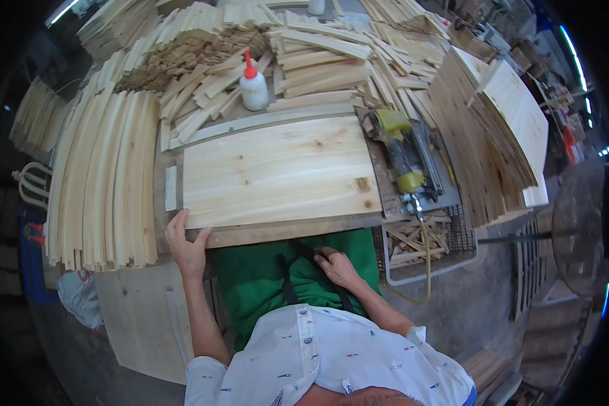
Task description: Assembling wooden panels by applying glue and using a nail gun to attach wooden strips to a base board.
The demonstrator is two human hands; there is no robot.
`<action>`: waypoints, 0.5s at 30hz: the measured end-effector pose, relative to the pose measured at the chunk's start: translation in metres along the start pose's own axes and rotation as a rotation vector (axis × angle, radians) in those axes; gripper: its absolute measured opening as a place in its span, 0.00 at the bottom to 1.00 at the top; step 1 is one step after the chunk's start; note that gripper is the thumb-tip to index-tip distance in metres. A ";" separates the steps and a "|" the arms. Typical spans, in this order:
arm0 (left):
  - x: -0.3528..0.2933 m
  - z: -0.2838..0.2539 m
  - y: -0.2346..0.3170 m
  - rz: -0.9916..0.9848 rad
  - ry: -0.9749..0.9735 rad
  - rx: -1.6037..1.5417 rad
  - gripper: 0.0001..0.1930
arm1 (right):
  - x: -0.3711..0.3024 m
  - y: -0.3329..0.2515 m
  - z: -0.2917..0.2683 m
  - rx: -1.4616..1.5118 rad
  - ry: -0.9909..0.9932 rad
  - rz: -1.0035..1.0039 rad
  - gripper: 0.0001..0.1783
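Left hand (188, 242) at wooden panel's (277, 169) near-left corner, narrow bench margin (291, 231) alongside.

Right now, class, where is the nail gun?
In the head view, the nail gun lies right of the flat board, between it and the upright panels.

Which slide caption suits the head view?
Left hand at the near-left corner of a wooden panel, nail gun at its right.
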State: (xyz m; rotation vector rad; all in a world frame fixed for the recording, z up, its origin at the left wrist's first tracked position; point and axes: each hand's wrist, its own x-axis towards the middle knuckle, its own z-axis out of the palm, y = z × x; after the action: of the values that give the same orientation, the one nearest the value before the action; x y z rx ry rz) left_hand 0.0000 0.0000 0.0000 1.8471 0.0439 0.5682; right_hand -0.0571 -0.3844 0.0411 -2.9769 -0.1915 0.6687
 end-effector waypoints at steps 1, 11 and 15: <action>0.019 0.021 0.007 0.086 -0.039 0.024 0.32 | 0.000 0.009 -0.003 0.023 0.000 0.056 0.34; -0.018 -0.022 0.030 -0.021 0.062 0.255 0.35 | 0.087 -0.094 0.073 0.313 -0.425 -0.499 0.23; -0.069 -0.127 0.057 -0.185 0.354 0.355 0.30 | 0.076 -0.195 0.087 0.154 -0.560 -0.805 0.23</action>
State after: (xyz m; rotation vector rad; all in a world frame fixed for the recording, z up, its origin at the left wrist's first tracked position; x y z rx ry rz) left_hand -0.1254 0.0709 0.0568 2.0325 0.5782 0.7875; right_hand -0.0463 -0.1764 -0.0478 -2.1779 -1.2062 1.2509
